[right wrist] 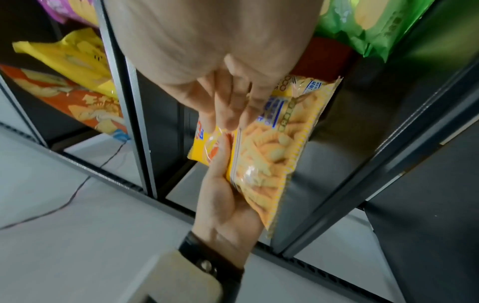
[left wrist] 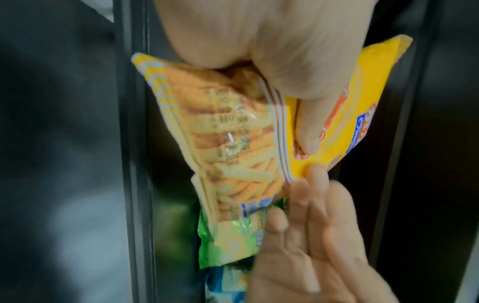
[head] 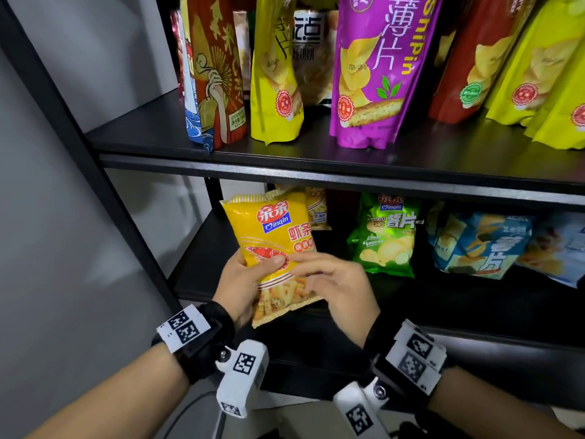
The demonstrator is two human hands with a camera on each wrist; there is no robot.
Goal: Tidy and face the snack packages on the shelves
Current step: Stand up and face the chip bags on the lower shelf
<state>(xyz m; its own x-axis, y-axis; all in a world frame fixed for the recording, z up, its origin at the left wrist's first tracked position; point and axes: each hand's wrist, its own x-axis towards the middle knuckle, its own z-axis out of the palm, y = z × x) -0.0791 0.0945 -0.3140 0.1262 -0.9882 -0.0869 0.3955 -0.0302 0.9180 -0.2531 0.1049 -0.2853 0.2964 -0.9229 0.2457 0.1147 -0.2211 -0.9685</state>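
A yellow shrimp-stick bag (head: 272,226) is held upright in front of the lower shelf (head: 202,267), its printed face toward me. My left hand (head: 253,277) grips its lower left part, thumb across the shrimp picture. My right hand (head: 319,274) touches the bag's right side with fingers nearly straight. The left wrist view shows the bag (left wrist: 233,133) pinched by the left hand (left wrist: 285,61), with the right hand (left wrist: 311,225) at its edge. From the right wrist, the bag (right wrist: 269,155) lies between the right hand (right wrist: 220,71) and the left hand (right wrist: 223,194).
A similar yellow pack (head: 316,207) stands behind the held bag. A green chips bag (head: 384,236) and a blue bag (head: 481,245) stand further right on the lower shelf. On the upper shelf (head: 316,169) stand tall bags, among them a purple bag (head: 376,68) and a yellow bag (head: 275,74).
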